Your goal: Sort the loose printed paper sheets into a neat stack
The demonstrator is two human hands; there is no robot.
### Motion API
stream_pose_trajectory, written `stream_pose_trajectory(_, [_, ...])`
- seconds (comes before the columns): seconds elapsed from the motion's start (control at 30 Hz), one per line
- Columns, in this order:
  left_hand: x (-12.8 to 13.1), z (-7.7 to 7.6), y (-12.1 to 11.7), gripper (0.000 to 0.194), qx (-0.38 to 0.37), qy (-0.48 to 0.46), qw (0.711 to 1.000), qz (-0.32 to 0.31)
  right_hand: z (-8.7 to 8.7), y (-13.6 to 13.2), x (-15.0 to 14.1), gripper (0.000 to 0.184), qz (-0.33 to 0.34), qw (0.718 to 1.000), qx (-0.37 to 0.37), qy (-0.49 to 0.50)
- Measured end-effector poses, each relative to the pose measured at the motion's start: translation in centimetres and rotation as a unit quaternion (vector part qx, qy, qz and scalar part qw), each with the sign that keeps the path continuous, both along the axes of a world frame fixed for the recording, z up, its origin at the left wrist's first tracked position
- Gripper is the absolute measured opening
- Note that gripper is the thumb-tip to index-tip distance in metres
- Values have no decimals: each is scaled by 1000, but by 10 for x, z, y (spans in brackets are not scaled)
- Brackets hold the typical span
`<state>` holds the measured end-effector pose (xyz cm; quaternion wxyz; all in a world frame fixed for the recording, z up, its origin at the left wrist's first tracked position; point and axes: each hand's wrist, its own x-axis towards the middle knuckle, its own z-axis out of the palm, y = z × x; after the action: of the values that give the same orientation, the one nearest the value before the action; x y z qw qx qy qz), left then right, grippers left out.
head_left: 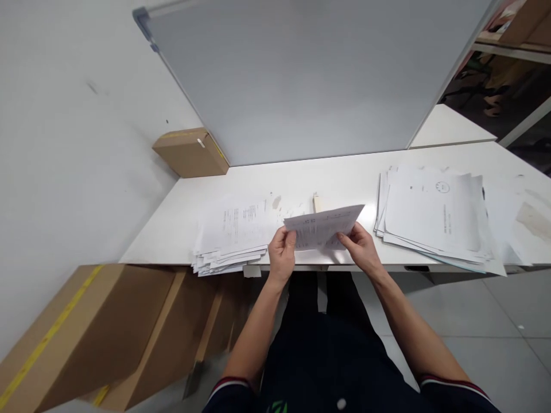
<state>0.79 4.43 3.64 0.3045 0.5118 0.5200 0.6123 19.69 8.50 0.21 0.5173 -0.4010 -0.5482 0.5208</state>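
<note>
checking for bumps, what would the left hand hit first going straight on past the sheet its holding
Past the printed sheet, the left hand would probably meet the whiteboard at the back of the table; the hand's height over the tabletop is hard to judge.

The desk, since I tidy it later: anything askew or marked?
Yes. The left stack is ragged and overhangs the front of the desk; the right stack is uneven, a corner overhanging too. A brownish mark shows between them.
</note>
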Motion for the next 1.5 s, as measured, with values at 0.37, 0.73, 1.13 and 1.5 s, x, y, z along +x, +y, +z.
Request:
stream_pose_trajectory(0.37, [6,-17,5,26,-3,-14,1000,-22,-10,1,-4,30,16,1000,-7,4])
stream_pose_trajectory(0.73, [2,-31,11,28,-19,-36,999,13,6,8,7,22,23,983,74,-167])
stream_pose_trajectory(1.13, [-29,-62,12,44,-80,157,982,-64,105,4,10,23,84,646,268,-710])
stream_pose_trajectory(1.5, [-27,-84,23,21,-29,205,977,-58,93,7,10,19,94,635,236,-730])
